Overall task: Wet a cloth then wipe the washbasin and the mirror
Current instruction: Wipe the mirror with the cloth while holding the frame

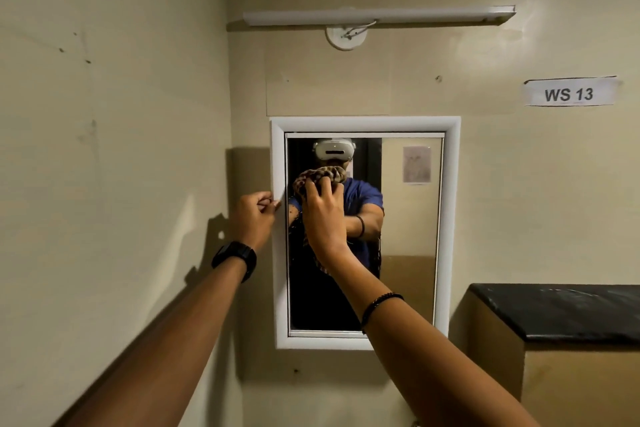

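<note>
A brown patterned cloth (320, 175) is pressed to the upper left of the white-framed mirror (408, 218), mostly hidden behind the right hand (323, 215) gripping it. The left hand (254, 218), fingers curled, pinches the frame's left edge. The washbasin is out of view.

Mirror glass largely open on its right and lower parts; the upper left is taken up by two hands.

The upper-left area of the white-framed rectangular wall mirror (408, 218) is occupied by the right hand (323, 215), pressed with a bunched brown patterned cloth (323, 175) against the glass, while the left frame edge is gripped by the left hand (254, 215). Sideways reach to the left is limited by the beige side wall (114, 149) meeting the corner. Lower right, passage is narrowed by a black-topped beige ledge (561, 315) just beside the frame. Above, a white tube light fitting (377, 15) projects, well apart from the mirror.
</note>
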